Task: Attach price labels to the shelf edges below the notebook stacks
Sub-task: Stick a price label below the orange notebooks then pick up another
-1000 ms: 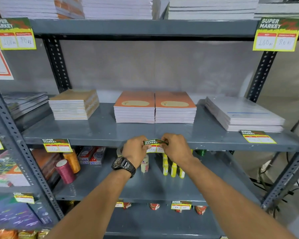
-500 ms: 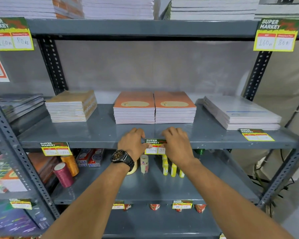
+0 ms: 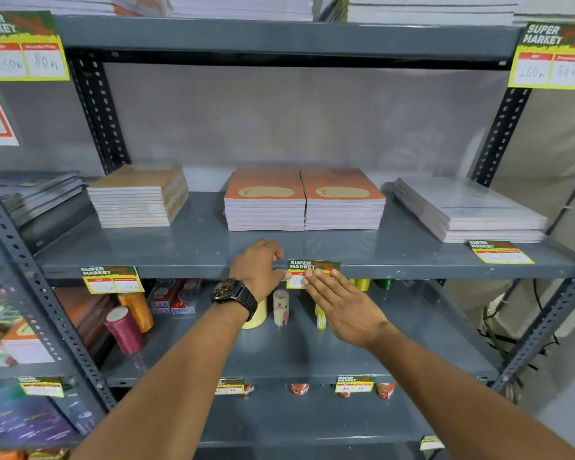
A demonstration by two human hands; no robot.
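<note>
A green and yellow price label (image 3: 312, 265) sits on the front edge of the grey middle shelf (image 3: 412, 270), below two orange notebook stacks (image 3: 304, 200). My left hand (image 3: 258, 268), with a wristwatch, rests on the shelf edge and its thumb touches the label's left side. My right hand (image 3: 337, 298) is flat with straight fingers, its fingertips pressing the label's lower half. A second label (image 3: 112, 279) hangs below the tan notebook stack (image 3: 138, 195) at left. A third label (image 3: 500, 252) lies on the shelf by the white stack (image 3: 468, 210) at right.
The shelf below holds thread spools (image 3: 125, 328), tape rolls (image 3: 281, 307) and small boxes (image 3: 173, 297). Perforated uprights (image 3: 502, 127) frame the bay. Two large labels (image 3: 551, 56) hang from the top shelf edge. More stock fills the left bay.
The label went from being held bent between both hands to lying flat on the shelf edge. My right hand opened flat and slid down onto it; my left hand stays beside it.
</note>
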